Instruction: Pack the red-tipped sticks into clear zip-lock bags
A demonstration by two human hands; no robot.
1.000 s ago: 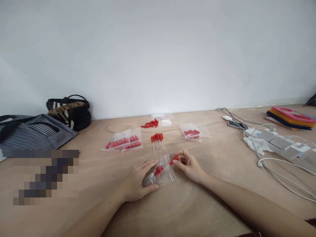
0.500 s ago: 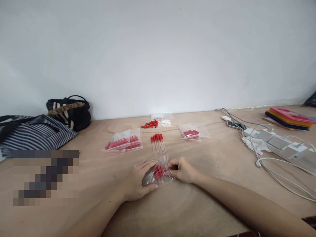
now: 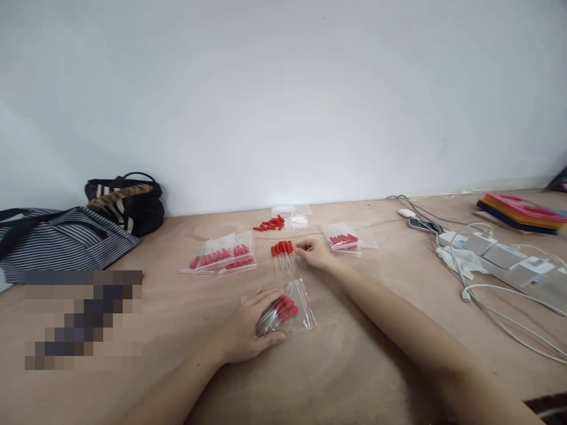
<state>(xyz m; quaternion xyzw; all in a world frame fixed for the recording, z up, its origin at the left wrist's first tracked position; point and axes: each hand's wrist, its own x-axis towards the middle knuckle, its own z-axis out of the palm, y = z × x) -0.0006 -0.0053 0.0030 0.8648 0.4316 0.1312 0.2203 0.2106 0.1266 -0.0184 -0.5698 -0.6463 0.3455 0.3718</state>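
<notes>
L hand: L hand [image 3: 241, 327] flat & spread on the near zip bag [image 3: 302, 304], thumb apart from fingers, palm down over the bag's L part.
R hand: R hand [image 3: 316, 252] curled, thumb & fingertips right at the R edge of the loose red-headed rods [image 3: 283, 248]; can't tell if it's pinching one (tips too small to read).
Near zip bag: lies on table [image 3: 345, 366] in front of the person, red-striped mouth facing R, several bagged rods [image 3: 287, 311] inside, red heads toward the mouth.
Loose rods: side by side btwn near bag & back pile, red heads pointing to the wall [image 3: 283, 106], thin pale stems toward the person.
Filled bags, L: L bags [image 3: 225, 242] overlap, red heads lined up near the zip edges.
Filled bags, R: R bags [image 3: 341, 229] stacked just beyond R hand, similar rods in.
Back: pile of small red pcs [image 3: 269, 224], next to a clear bag [image 3: 290, 209] & thin clear pcs [image 3: 297, 221].
Far L: striped bag [image 3: 66, 242], black bag [image 3: 146, 209] behind.
Far R: white adapters [image 3: 505, 257], cables, coloured stack [image 3: 518, 212].
</notes>
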